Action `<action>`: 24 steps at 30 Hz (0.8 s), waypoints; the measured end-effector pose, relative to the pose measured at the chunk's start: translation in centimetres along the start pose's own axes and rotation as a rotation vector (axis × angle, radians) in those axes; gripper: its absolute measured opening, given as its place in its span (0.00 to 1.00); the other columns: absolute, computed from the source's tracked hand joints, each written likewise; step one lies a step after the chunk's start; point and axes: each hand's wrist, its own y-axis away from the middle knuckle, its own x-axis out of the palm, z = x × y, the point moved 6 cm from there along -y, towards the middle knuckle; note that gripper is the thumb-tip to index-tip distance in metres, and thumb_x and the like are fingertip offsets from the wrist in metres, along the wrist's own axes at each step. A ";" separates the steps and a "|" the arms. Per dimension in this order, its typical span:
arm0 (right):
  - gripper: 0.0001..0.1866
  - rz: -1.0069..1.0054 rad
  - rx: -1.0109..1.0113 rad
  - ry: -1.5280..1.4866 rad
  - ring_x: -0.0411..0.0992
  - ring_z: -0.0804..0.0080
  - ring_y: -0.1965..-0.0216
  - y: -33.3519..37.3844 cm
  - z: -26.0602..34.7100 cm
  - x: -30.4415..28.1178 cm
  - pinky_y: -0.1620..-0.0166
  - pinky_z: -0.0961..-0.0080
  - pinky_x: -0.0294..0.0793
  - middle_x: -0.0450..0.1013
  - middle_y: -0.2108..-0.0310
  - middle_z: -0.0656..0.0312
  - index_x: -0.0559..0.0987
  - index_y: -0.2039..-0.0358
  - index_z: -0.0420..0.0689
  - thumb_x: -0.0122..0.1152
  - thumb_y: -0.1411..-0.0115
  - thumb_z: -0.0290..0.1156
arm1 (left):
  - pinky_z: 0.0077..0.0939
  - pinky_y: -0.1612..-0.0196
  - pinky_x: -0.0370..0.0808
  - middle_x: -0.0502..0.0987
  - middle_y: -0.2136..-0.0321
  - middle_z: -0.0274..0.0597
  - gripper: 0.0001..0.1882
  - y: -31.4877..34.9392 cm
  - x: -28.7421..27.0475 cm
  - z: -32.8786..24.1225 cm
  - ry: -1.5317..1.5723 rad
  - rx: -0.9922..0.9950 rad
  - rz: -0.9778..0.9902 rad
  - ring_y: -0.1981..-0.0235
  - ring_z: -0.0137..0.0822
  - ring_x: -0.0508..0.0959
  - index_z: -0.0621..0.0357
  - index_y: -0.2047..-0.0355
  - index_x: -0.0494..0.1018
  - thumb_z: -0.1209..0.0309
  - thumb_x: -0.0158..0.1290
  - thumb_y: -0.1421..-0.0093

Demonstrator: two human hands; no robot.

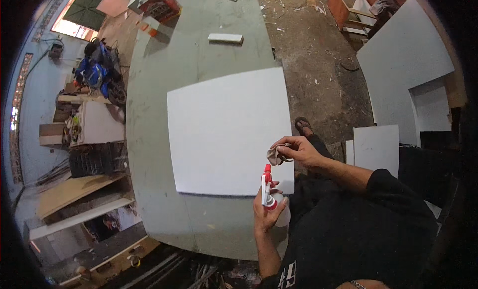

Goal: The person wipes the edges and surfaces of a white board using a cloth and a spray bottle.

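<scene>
A large white board (229,134) lies flat on the greenish worktable (154,199). At the board's near right corner, my left hand (269,209) is closed round a translucent spray bottle (284,215). The bottle stands upright, its red and white trigger head pointing up. Just beyond it, my right hand (298,152) pinches a crumpled greyish-brown cloth (275,155) above the board's right edge. The cloth hangs slightly apart from the nozzle.
A short white strip (225,38) lies farther up the table, with an orange-capped bottle (147,28) and a box (158,7) at the far left. White panels (398,65) lean at right. A blue motorbike (98,67) stands beyond the table's left side.
</scene>
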 end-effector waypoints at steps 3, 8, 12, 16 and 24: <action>0.13 -0.177 -0.017 0.049 0.74 0.78 0.59 -1.8 0.2 -7.2 0.56 0.78 0.75 0.78 0.60 0.63 0.78 0.53 0.40 0.58 0.34 0.33 | 0.35 0.56 0.76 0.75 0.53 0.50 0.32 -4.3 1.4 -0.1 -0.002 -0.065 0.036 0.57 0.39 0.78 0.65 0.44 0.67 0.71 0.64 0.49; 0.11 -0.415 0.001 0.209 0.73 0.77 0.60 -3.0 2.7 -20.2 0.56 0.77 0.73 0.78 0.61 0.65 0.80 0.56 0.41 0.59 0.35 0.33 | 0.34 0.54 0.75 0.74 0.52 0.48 0.29 -14.8 4.8 -1.0 0.050 -0.159 0.127 0.58 0.38 0.79 0.67 0.47 0.67 0.71 0.62 0.48; 0.11 -0.509 0.037 0.216 0.73 0.78 0.62 -3.8 5.0 -27.1 0.57 0.77 0.72 0.78 0.64 0.65 0.80 0.57 0.41 0.60 0.36 0.33 | 0.32 0.54 0.75 0.75 0.54 0.47 0.25 -20.7 6.6 -1.4 0.121 -0.230 0.078 0.61 0.37 0.81 0.68 0.49 0.70 0.73 0.58 0.49; 0.11 -0.542 0.049 0.201 0.73 0.79 0.64 -4.8 6.7 -30.0 0.58 0.76 0.72 0.77 0.66 0.65 0.80 0.58 0.41 0.60 0.36 0.33 | 0.27 0.56 0.75 0.80 0.62 0.42 0.17 -24.4 7.8 -1.0 0.169 -0.249 0.014 0.64 0.32 0.80 0.66 0.56 0.74 0.74 0.60 0.47; 0.13 -0.404 -0.023 0.349 0.74 0.79 0.67 -9.5 6.3 -30.0 0.60 0.76 0.74 0.78 0.67 0.65 0.79 0.56 0.40 0.60 0.38 0.33 | 0.29 0.53 0.73 0.78 0.53 0.47 0.28 -25.6 9.1 0.0 0.044 -0.349 0.095 0.60 0.34 0.80 0.69 0.47 0.71 0.69 0.61 0.48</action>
